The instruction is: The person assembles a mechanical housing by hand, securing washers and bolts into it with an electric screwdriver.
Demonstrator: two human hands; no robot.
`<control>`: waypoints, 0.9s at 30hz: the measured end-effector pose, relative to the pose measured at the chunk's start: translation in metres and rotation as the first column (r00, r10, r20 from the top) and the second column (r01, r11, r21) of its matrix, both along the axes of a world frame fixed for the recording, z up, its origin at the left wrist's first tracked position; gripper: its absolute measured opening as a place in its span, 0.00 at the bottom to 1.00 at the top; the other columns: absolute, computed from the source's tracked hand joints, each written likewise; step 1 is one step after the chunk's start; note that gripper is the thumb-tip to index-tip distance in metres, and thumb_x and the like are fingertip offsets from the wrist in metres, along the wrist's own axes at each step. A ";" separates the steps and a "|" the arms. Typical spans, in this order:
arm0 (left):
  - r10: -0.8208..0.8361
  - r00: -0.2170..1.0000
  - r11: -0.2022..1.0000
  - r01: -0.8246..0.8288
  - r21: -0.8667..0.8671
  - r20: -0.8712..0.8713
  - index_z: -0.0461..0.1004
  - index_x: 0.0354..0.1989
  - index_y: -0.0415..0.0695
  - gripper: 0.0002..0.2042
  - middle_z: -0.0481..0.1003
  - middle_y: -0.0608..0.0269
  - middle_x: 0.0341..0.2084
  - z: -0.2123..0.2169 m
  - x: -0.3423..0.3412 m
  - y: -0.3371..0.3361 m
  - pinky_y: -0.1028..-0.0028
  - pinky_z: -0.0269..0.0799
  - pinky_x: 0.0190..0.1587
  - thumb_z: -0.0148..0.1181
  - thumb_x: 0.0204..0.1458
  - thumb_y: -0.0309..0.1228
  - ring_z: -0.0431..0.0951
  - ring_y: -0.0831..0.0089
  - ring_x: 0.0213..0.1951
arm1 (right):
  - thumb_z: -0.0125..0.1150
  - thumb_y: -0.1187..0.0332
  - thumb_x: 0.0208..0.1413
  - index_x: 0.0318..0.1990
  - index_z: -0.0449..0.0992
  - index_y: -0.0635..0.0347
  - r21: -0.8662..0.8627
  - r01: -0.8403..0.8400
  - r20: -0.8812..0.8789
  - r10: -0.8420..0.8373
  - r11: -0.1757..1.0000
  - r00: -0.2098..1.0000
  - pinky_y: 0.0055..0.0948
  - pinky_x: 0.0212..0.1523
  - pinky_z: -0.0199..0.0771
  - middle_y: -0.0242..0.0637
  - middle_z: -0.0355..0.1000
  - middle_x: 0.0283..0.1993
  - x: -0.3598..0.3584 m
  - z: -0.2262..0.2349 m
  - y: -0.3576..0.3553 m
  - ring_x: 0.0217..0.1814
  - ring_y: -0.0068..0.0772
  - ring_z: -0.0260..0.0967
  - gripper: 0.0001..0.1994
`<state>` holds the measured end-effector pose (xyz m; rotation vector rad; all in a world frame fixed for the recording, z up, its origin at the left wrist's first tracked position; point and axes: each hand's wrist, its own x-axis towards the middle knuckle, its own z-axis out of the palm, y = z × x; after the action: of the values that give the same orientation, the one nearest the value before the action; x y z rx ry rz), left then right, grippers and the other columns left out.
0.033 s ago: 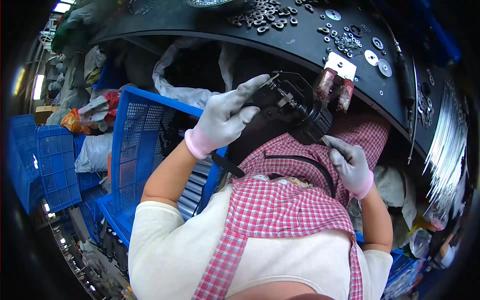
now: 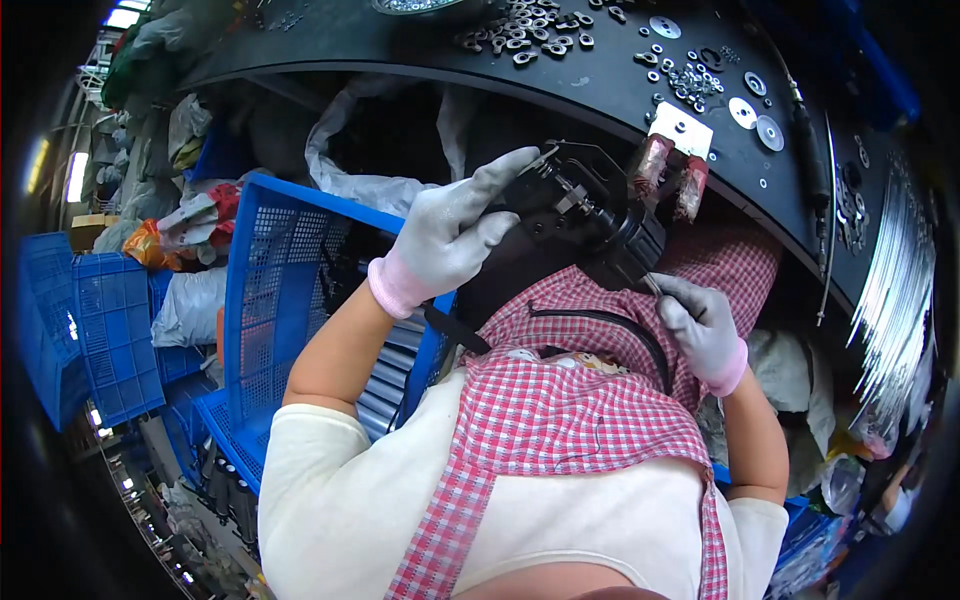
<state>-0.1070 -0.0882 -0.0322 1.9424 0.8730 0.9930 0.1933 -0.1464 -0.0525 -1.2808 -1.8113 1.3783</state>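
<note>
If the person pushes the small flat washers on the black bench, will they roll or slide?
The washers lie flat, so they would probably slide rather than roll. They look thin and metal, likely light, and hard to pinch up with the gloved left hand. The smooth black bench may let them scatter.

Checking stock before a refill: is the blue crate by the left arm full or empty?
Cannot tell: blue crate shows only mesh walls; its inside is hidden.
</note>
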 end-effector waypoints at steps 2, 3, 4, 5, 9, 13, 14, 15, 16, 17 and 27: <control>0.039 0.998 0.995 -0.044 -0.085 -0.050 0.63 0.58 0.32 0.25 0.74 0.53 0.48 0.011 0.002 -0.001 0.76 0.69 0.50 0.51 0.48 0.17 0.77 0.74 0.43 | 0.51 0.68 0.60 0.54 0.70 0.68 -0.502 0.011 -0.296 -0.183 0.865 0.938 0.13 0.25 0.54 0.21 0.60 0.22 -0.001 0.000 -0.002 0.23 0.11 0.53 0.18; 0.064 0.995 0.996 -0.068 -0.055 -0.075 0.63 0.58 0.32 0.25 0.76 0.55 0.44 0.009 0.002 0.000 0.77 0.69 0.48 0.52 0.47 0.18 0.77 0.75 0.40 | 0.50 0.64 0.62 0.54 0.70 0.68 -0.459 0.048 -0.217 -0.165 0.887 0.962 0.12 0.25 0.51 0.18 0.59 0.24 -0.005 0.006 -0.003 0.23 0.11 0.50 0.19; 0.063 0.995 0.996 -0.068 -0.060 -0.075 0.63 0.58 0.32 0.25 0.76 0.55 0.44 0.009 0.002 0.000 0.77 0.69 0.48 0.52 0.47 0.18 0.77 0.75 0.40 | 0.50 0.64 0.62 0.54 0.70 0.68 -0.464 0.049 -0.216 -0.166 0.885 0.962 0.12 0.25 0.51 0.18 0.59 0.24 -0.004 0.003 -0.001 0.23 0.11 0.50 0.19; 0.061 0.997 0.997 -0.063 -0.038 -0.052 0.63 0.58 0.32 0.25 0.75 0.55 0.45 0.009 0.002 0.000 0.77 0.69 0.48 0.52 0.47 0.18 0.77 0.74 0.41 | 0.49 0.62 0.62 0.56 0.68 0.68 -0.374 0.001 -0.272 -0.110 0.928 0.956 0.12 0.25 0.51 0.19 0.59 0.24 -0.002 -0.001 0.002 0.23 0.11 0.51 0.20; 0.014 0.992 0.994 0.001 0.113 -0.125 0.63 0.58 0.32 0.24 0.74 0.52 0.47 0.009 0.010 -0.004 0.77 0.69 0.48 0.53 0.49 0.19 0.77 0.72 0.44 | 0.49 0.57 0.61 0.58 0.59 0.65 -0.467 0.004 -0.398 -0.215 0.884 0.892 0.15 0.26 0.57 0.25 0.61 0.28 -0.021 0.014 0.009 0.26 0.13 0.55 0.25; 0.025 0.983 0.998 -0.013 0.068 -0.180 0.61 0.60 0.35 0.27 0.74 0.51 0.49 0.000 0.002 -0.010 0.77 0.70 0.48 0.52 0.47 0.15 0.78 0.69 0.45 | 0.50 0.57 0.57 0.52 0.58 0.63 -0.284 0.230 -0.230 -0.299 0.931 0.926 0.21 0.28 0.62 0.30 0.63 0.33 -0.049 0.005 0.013 0.26 0.17 0.56 0.22; 0.026 0.985 0.998 -0.017 0.055 -0.173 0.61 0.60 0.35 0.27 0.74 0.51 0.49 -0.002 0.000 -0.009 0.77 0.70 0.48 0.52 0.47 0.15 0.78 0.69 0.45 | 0.50 0.57 0.57 0.52 0.58 0.63 -0.295 0.228 -0.219 -0.298 0.928 0.929 0.21 0.28 0.62 0.30 0.63 0.33 -0.050 0.005 0.016 0.26 0.17 0.56 0.22; 0.035 0.980 0.999 -0.029 0.034 -0.196 0.61 0.60 0.35 0.27 0.74 0.52 0.49 -0.004 -0.001 -0.008 0.77 0.71 0.48 0.52 0.47 0.15 0.78 0.70 0.45 | 0.51 0.58 0.57 0.52 0.57 0.63 -0.371 0.211 -0.188 -0.295 0.904 0.937 0.22 0.30 0.63 0.31 0.63 0.34 -0.050 0.009 0.020 0.28 0.18 0.57 0.22; 0.044 0.974 0.999 -0.043 0.014 -0.222 0.61 0.60 0.36 0.27 0.74 0.53 0.49 -0.006 -0.003 -0.008 0.77 0.71 0.48 0.52 0.48 0.16 0.78 0.70 0.45 | 0.51 0.58 0.56 0.52 0.57 0.63 -0.445 0.193 -0.159 -0.289 0.875 0.944 0.23 0.31 0.64 0.32 0.63 0.35 -0.052 0.010 0.021 0.30 0.19 0.58 0.22; 0.052 0.978 0.996 -0.037 0.078 -0.204 0.62 0.60 0.37 0.26 0.75 0.54 0.47 -0.009 -0.003 -0.007 0.78 0.72 0.41 0.53 0.49 0.18 0.79 0.73 0.38 | 0.51 0.58 0.56 0.52 0.57 0.63 -0.453 0.191 -0.152 -0.287 0.871 0.946 0.23 0.31 0.64 0.32 0.63 0.35 -0.052 0.007 0.021 0.30 0.19 0.58 0.22; -0.025 0.983 0.993 0.003 -0.118 -0.181 0.60 0.61 0.39 0.25 0.77 0.58 0.36 -0.017 -0.008 -0.008 0.84 0.68 0.28 0.53 0.52 0.22 0.74 0.81 0.24 | 0.55 0.54 0.55 0.65 0.49 0.62 -0.451 0.002 -0.399 -0.203 0.893 0.894 0.29 0.55 0.67 0.42 0.63 0.57 -0.056 -0.009 0.023 0.56 0.31 0.64 0.35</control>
<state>-0.1153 -0.0966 -0.0496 1.9567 0.9960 0.7468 0.1374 -0.1239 -0.0615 -1.1294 -1.1435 1.9056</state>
